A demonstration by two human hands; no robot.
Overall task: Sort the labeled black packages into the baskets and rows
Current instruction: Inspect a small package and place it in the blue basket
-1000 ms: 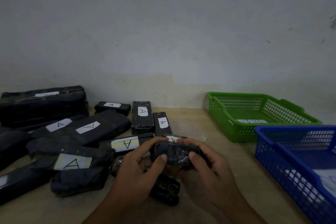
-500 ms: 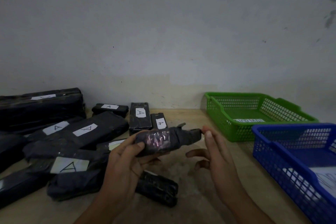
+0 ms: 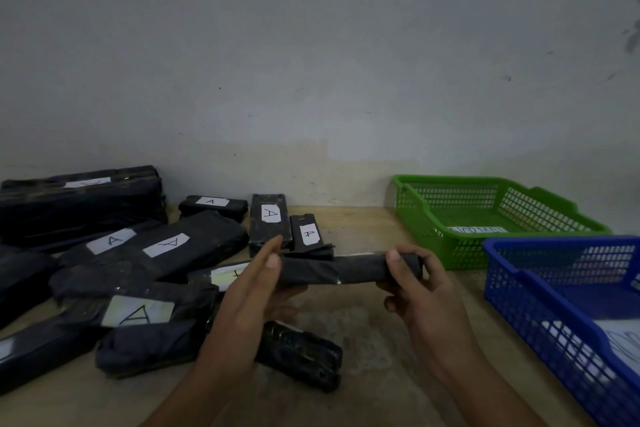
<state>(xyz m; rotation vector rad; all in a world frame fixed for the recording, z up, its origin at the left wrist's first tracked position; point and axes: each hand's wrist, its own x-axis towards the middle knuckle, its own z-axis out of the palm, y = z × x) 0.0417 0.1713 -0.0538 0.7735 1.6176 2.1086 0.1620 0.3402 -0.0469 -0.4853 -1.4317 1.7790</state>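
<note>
Held a long black package (image 3: 346,270) level above the table (image 3: 374,333), mid-scene and clear of the surface; gripped its right end in the right hand (image 3: 422,302), thumb on top, fingers (image 3: 391,304) curled round it; pinched its left end in the left hand (image 3: 242,308), thumb on top, lower fingers underneath, forefinger stretched straight toward the far side; had to the left a heap of black packages (image 3: 207,236) on the table, several bearing white labels (image 3: 166,245) marked A; had near, partly under the left wrist, one small dark package (image 3: 304,354) lying flat; had at far right a green basket (image 3: 450,250) with a paper slip (image 3: 476,229) on its floor; had at near right a blue basket (image 3: 512,274) with a white sheet (image 3: 620,340) inside.
</note>
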